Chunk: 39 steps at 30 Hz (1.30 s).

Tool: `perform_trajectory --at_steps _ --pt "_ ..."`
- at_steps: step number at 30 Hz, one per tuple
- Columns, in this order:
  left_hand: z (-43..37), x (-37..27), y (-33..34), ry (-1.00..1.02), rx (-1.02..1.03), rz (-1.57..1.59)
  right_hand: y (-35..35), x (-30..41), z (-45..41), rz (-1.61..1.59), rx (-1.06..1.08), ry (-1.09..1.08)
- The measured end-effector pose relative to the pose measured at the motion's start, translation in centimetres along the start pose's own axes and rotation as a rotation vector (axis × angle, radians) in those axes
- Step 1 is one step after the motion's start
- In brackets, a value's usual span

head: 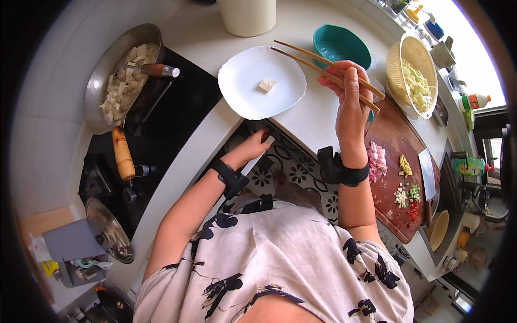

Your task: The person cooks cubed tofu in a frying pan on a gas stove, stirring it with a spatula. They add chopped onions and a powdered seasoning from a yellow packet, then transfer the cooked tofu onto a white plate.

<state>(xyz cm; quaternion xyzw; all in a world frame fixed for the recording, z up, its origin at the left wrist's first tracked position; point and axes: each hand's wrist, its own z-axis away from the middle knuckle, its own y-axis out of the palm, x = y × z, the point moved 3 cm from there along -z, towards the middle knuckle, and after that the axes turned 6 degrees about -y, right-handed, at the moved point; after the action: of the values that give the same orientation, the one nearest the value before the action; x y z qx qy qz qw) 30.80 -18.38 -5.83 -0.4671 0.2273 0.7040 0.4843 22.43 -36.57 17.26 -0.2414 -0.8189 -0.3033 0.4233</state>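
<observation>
My right hand point(349, 105) holds a pair of wooden chopsticks point(309, 60), their tips apart above the far right part of a white plate point(242, 89). One small piece of tofu point(267, 85) lies on that plate, and nothing is between the chopstick tips. Below the counter's front edge, my left hand point(253, 146) grips the top edge of what looks like an open white cabinet door point(253, 161); some of its fingers are hidden. To the left, a wok point(95, 97) on the black cooktop point(177, 97) contains tofu pieces point(131, 82) and a wooden-handled spatula point(159, 70).
Behind the plate stand a cream container point(248, 18) and a teal bowl point(337, 40). A colander point(394, 60) of chopped cabbage is at right. On the cutting board point(387, 129) lie raw meat point(376, 159), chopped seasonings and a cleaver point(426, 173). A pot lid point(107, 230) leans at left.
</observation>
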Motion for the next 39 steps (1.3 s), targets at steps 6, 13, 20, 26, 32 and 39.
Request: perform_trajectory --at_steps 6,13,20,26,32,39 --pt "-2.4 -2.2 1.5 -0.039 0.226 -0.226 -0.4 0.2 0.1 0.028 -0.004 -0.002" --pt "4.6 -4.0 1.4 0.154 -0.042 -0.929 -2.2 2.5 3.6 0.073 0.054 0.04" --pt "10.8 -4.4 0.4 0.236 -0.448 -1.195 -2.0 -1.2 5.2 0.137 0.071 0.122" --pt "11.2 -5.5 -0.8 0.101 -0.613 -1.247 -0.3 -2.1 4.8 0.117 0.149 0.195" --pt "11.2 -4.9 -0.5 0.139 -0.671 -1.315 0.3 -3.6 4.5 0.136 0.13 0.217" --pt "11.5 -4.0 -1.5 0.227 -0.713 -1.325 0.6 -4.2 5.2 0.181 0.163 0.115"
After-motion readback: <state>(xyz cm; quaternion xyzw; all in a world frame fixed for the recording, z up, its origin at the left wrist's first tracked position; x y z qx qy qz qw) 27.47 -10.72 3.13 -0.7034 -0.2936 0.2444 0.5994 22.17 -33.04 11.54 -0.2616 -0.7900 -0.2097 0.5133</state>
